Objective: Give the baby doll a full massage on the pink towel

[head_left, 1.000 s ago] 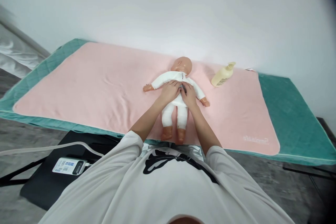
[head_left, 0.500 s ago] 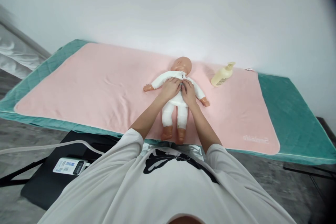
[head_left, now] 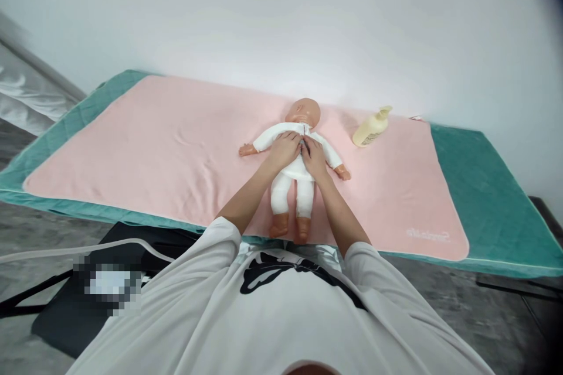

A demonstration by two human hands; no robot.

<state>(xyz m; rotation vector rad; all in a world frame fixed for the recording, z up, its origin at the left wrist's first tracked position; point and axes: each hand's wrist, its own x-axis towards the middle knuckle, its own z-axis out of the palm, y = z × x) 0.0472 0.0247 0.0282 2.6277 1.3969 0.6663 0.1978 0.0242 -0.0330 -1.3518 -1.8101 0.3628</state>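
Note:
A baby doll [head_left: 297,171] in a white top and white leggings lies on its back, its bald head turned to the left and away from me. Both its arms are spread out to the sides. Flat on the left part of its chest rests my left hand [head_left: 285,150], fingers stretched towards the middle. My right hand [head_left: 315,158] lies on the right part of the chest, with its fingertips near those of the left. Neither hand grips anything; the cloth under the palms is hidden.
Under the doll is a pink mat [head_left: 132,135] on a green quilted cover [head_left: 479,170]. A cream pump bottle [head_left: 372,129] stands to the right of the doll, near the white wall [head_left: 246,17]. Below the left edge are a black chair [head_left: 61,328] and a pale hose [head_left: 109,241].
Both hands stay on the doll's chest with hardly any visible movement. The whole view has shifted very slightly, and the item on the black chair is now blurred out.

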